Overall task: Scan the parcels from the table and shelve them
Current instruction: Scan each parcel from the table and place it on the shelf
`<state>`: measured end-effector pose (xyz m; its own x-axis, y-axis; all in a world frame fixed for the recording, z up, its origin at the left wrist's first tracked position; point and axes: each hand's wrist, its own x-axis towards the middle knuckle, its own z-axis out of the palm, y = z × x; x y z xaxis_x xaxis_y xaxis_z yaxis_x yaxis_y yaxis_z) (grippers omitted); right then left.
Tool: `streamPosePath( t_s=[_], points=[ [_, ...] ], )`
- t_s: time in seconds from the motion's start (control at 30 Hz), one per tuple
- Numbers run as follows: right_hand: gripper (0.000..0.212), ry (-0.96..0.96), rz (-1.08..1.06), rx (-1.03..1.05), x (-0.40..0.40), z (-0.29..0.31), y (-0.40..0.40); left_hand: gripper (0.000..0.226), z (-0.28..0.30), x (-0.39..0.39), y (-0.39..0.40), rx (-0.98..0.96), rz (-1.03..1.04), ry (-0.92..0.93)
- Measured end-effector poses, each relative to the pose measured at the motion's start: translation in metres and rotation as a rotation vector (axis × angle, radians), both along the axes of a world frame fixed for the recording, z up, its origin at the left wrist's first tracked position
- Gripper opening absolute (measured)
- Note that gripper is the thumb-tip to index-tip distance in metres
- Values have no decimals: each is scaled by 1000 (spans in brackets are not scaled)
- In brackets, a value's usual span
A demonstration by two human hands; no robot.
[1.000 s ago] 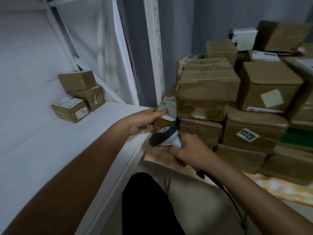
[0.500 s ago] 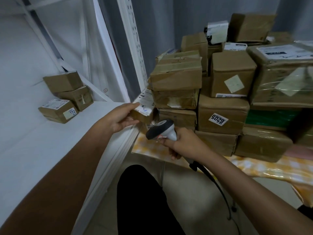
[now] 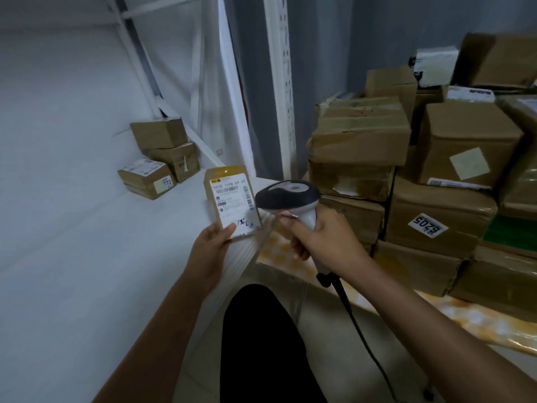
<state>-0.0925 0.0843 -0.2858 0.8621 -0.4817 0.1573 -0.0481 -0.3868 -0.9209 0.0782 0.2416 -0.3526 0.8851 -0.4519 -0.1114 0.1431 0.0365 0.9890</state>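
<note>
Left hand [image 3: 215, 240] pinches small parcel [image 3: 232, 205] by lower edge, thumb on label, label face up toward scanner; right hand [image 3: 318, 239] wraps fingers round scanner [image 3: 287, 199] grip, head just beside label, presumably for read. Beyond: white shelf [image 3: 87, 242] bearing three shelved boxes [image 3: 159, 158]; table [image 3: 436, 312] with stacked cartons [image 3: 406, 170] awaiting scan; grey wall behind

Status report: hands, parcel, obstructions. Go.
Left hand holds small parcel, label up. Right hand grips scanner beside it. Nothing between them.
</note>
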Motion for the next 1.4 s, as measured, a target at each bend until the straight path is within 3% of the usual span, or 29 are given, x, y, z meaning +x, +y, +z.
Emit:
streamPosePath(
  t_s=[0.1,0.23,0.53,1.17,1.3,1.4],
  points=[
    [39,-23,-36,-16,7,9,2,25,-2,3,-1,12,-15,-45],
    [39,-23,-18,11,13,19,5,43,-10,11,-1,45,-52,-54],
    [38,-29,37,147,10,29,10,45,-16,15,-1,-9,-78,-21],
    [33,-20,56,185,12,29,8,49,-28,24,-1,-42,-93,1],
    [32,-19,43,179,13,28,10,67,-27,27,-3,-36,-56,-4],
    [27,-22,44,210,17,23,10,46,-26,30,-4,3,-46,6]
  ],
)
